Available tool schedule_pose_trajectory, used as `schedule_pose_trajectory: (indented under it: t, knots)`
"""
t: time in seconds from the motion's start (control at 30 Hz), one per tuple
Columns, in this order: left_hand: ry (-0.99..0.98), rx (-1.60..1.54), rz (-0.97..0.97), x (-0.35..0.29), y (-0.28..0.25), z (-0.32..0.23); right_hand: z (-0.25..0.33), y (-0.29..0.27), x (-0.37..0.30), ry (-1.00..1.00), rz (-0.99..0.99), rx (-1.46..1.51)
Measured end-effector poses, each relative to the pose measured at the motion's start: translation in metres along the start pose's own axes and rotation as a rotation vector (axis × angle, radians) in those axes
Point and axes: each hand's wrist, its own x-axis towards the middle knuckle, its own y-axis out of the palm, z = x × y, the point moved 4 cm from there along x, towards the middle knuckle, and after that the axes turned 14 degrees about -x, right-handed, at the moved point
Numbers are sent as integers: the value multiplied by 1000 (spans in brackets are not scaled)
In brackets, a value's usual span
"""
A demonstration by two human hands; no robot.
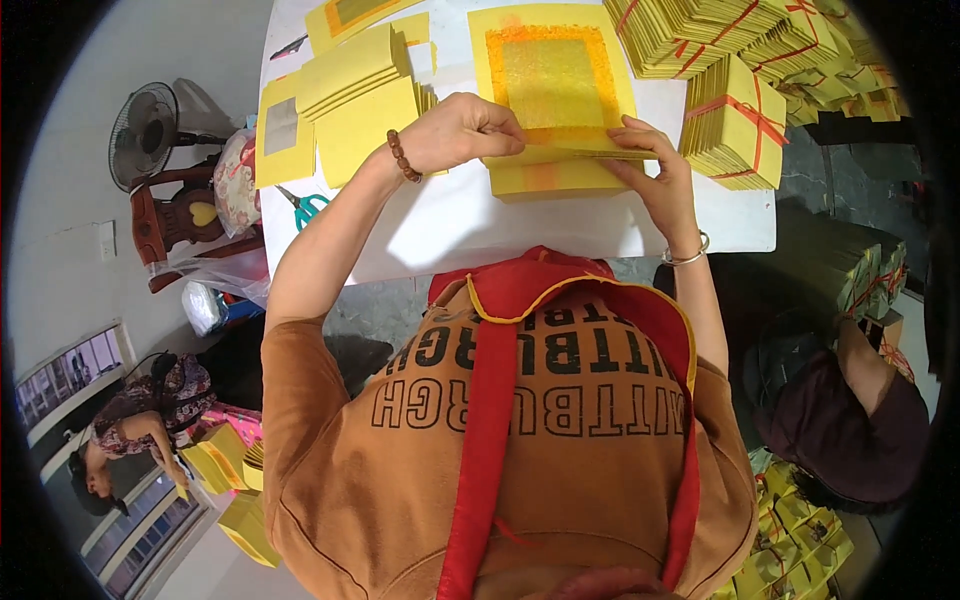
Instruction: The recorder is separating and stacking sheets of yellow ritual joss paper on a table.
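Observation:
On the white table, a yellow paper sheet with an orange square border lies in front of me, its near edge folded up. My left hand is closed, fingertips pinching the left end of that fold. At the right end, my right hand grips the edge, with the thumb below and the fingers above. More yellow paper shows just under the fold, nearer to me. To the left of my left hand sits a fanned stack of folded yellow paper.
Green-handled scissors lie at the table's left edge. Yellow bundles tied with red string stand at the right. A fan and a wooden chair are off to the left. Other people are at lower left and lower right.

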Motion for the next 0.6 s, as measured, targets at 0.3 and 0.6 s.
schedule_pose_trajectory:
  t: [0.3, 0.6]
  knots:
    - [37, 39, 17, 0, -2, 0, 1, 1, 0, -15, 1, 13]
    - [65, 153, 16, -12, 2, -15, -9, 1, 2, 46, 0, 86]
